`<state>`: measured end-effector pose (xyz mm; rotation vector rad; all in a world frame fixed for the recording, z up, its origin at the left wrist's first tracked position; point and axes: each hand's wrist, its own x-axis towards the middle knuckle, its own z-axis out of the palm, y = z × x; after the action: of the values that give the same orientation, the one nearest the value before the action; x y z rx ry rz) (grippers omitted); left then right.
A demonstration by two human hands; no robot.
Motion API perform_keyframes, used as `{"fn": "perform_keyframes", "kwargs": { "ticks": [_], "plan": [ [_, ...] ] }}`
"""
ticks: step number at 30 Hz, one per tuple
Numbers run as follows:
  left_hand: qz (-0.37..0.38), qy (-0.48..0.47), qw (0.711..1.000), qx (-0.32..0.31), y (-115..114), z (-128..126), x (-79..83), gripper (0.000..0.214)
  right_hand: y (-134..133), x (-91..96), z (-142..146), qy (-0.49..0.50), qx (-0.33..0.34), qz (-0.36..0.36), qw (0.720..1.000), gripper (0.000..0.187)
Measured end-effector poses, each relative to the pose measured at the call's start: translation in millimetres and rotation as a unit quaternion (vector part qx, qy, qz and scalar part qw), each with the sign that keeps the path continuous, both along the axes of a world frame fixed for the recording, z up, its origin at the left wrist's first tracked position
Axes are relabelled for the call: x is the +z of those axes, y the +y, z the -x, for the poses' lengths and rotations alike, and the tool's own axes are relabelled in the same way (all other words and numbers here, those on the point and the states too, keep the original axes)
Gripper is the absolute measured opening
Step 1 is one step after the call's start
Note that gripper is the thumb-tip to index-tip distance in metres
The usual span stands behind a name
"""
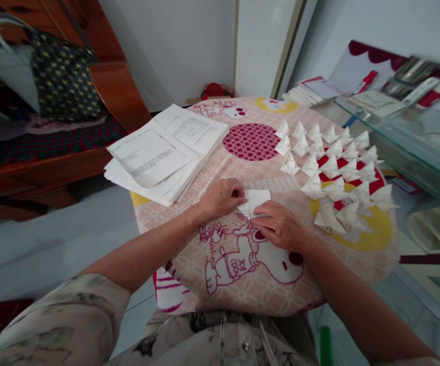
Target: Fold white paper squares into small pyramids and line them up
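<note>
cloth-covered bench (189, 284) standing near a pale wall (189, 46). small white paper (257, 197) lying on it between both hands: left hand (225, 195) pinching the left edge, right hand (279, 221) holding the lower right. probably handling light, creasing easily; edges suiting fingertips best. pointed paper pieces (330, 166) sitting rightward, printed sheets (147, 157) lying leftward.

A pile of paper (159, 157) blocks the far left of the cloth (189, 254). Small folded papers (331, 166) crowd the right side, with only thin gaps. Between these 2 groups, a flat path goes over the pink circle (250, 141). Nearer, the left hand (223, 197) and right hand (279, 223) block the middle, but there is room between the arms.
</note>
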<state>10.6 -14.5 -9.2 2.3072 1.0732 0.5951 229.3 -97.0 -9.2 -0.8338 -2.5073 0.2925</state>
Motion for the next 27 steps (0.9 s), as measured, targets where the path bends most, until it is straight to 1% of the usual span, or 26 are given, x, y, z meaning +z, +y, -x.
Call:
{"fn": "perform_keyframes", "kwargs": {
  "ticks": [9,15,27],
  "plan": [
    [-0.011,0.019,1.000,0.006,-4.9,-1.1,1.2,0.011,-1.0,1.6,0.2,-0.001,0.004,0.000,1.000,0.020],
    [-0.017,0.006,1.000,0.003,-5.8,-0.7,-0.6,0.010,-1.4,2.4,0.2,0.028,0.002,0.002,1.000,0.020],
    [-0.016,-0.006,1.000,0.007,-6.9,-1.0,2.0,0.011,-4.0,5.7,4.4,-0.014,-0.017,0.006,1.000,0.019]
  ]
}}
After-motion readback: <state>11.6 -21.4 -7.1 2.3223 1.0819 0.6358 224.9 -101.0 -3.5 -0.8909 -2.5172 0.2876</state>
